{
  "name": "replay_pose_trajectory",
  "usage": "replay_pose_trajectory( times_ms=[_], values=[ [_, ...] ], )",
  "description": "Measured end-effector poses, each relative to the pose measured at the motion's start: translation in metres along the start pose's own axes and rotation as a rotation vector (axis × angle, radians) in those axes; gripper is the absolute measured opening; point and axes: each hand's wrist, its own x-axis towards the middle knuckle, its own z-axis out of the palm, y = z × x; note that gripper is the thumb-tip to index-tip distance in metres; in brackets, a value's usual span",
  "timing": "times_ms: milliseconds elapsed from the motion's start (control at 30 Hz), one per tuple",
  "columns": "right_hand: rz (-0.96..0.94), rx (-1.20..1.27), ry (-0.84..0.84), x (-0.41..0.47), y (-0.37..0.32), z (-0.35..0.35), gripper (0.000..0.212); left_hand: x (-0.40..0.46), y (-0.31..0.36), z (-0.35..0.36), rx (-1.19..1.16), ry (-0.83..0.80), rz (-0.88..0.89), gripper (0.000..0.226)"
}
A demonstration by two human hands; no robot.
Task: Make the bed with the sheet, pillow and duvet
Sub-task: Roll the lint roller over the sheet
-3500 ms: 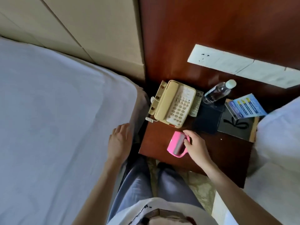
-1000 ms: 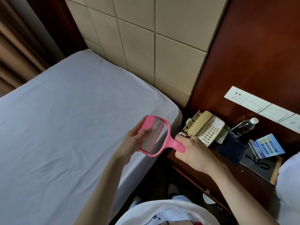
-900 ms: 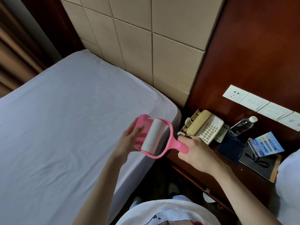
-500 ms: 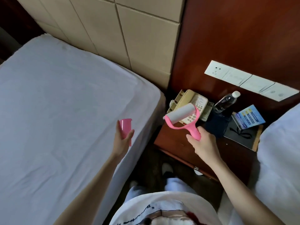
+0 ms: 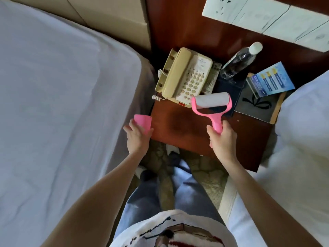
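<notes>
The bed on the left is covered by a smooth white sheet [image 5: 58, 107] with no pillow or duvet on it. My right hand [image 5: 222, 139] grips the handle of a pink lint roller [image 5: 211, 106], whose bare white roll points away from me above the wooden nightstand [image 5: 179, 129]. My left hand [image 5: 138, 136] holds the roller's pink cover [image 5: 142, 123] at the gap between the bed's edge and the nightstand. White bedding [image 5: 300, 139] lies on a second bed at the right.
On the nightstand stand a beige telephone [image 5: 185, 77], a clear water bottle [image 5: 238, 63], a dark box under it, a blue leaflet [image 5: 270, 82] and a black card. White wall sockets [image 5: 267, 15] sit above. My legs fill the narrow carpeted aisle.
I picked the roller up from the nightstand, pulled its pink cover off with my left hand, and both hands have moved apart. My view has tilted down to the nightstand.
</notes>
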Motion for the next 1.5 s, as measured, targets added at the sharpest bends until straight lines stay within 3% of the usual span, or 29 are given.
replay_pose_trajectory(
  times_ms=[267, 467, 633, 833, 1200, 1500],
  values=[
    [-0.034, 0.025, 0.054, 0.038, 0.039, 0.016, 0.021, 0.035, 0.040, 0.083, 0.110, -0.047, 0.075, 0.071],
    [0.002, 0.022, 0.066, 0.048, 0.056, 0.018, 0.022, 0.031, 0.055, 0.116, 0.163, -0.131, 0.077, 0.088],
    [-0.022, 0.005, 0.050, 0.044, 0.052, 0.014, 0.021, 0.025, 0.061, 0.115, 0.159, -0.164, 0.053, 0.094],
    [-0.058, 0.012, -0.023, 0.033, 0.017, 0.005, 0.021, 0.016, 0.056, 0.066, 0.012, -0.159, 0.119, 0.086],
    [-0.323, 0.016, -0.292, -0.013, -0.091, -0.010, 0.013, -0.065, 0.013, -0.083, -0.319, 0.194, 0.101, 0.054],
    [-0.639, -0.089, -0.450, -0.066, -0.155, 0.012, 0.020, -0.138, -0.051, -0.145, -0.623, 0.453, 0.002, 0.032]
  ],
)
